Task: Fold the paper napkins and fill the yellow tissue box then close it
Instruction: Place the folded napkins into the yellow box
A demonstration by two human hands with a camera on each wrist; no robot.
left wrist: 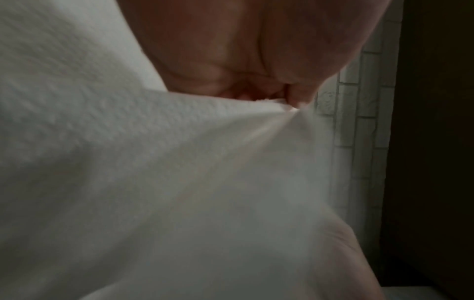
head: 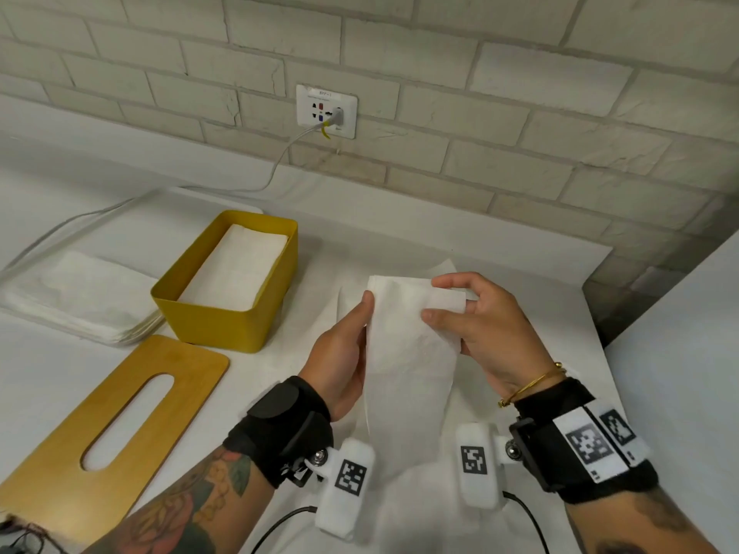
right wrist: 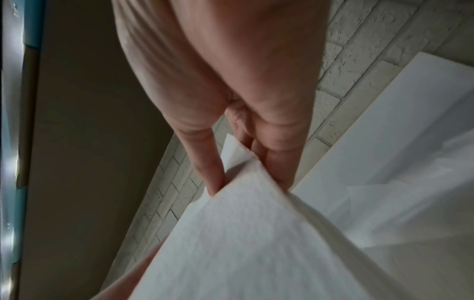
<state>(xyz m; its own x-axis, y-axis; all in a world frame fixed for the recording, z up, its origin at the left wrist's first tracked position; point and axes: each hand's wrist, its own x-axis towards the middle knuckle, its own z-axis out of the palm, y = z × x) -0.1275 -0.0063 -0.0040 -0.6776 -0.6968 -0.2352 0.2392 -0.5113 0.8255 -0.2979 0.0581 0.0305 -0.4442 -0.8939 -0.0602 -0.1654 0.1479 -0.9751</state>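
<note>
Both hands pinch one napkin (head: 404, 345) above table (head: 520, 249): left hand (head: 344, 349) on left edge, right hand (head: 480, 325) at top right. Box (head: 216, 325) open, left, part-filled; lid (head: 60, 453) beside it.

Napkin stack (head: 84, 301) left of box (head: 224, 325), lid (head: 112, 425) before box, folded napkins (head: 236, 265) in box

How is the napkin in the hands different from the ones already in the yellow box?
The held napkin hangs in the air, pinched by the left hand and right hand; the napkins in the box lie flat. The held one is creased, those look smooth. All are white paper.
</note>
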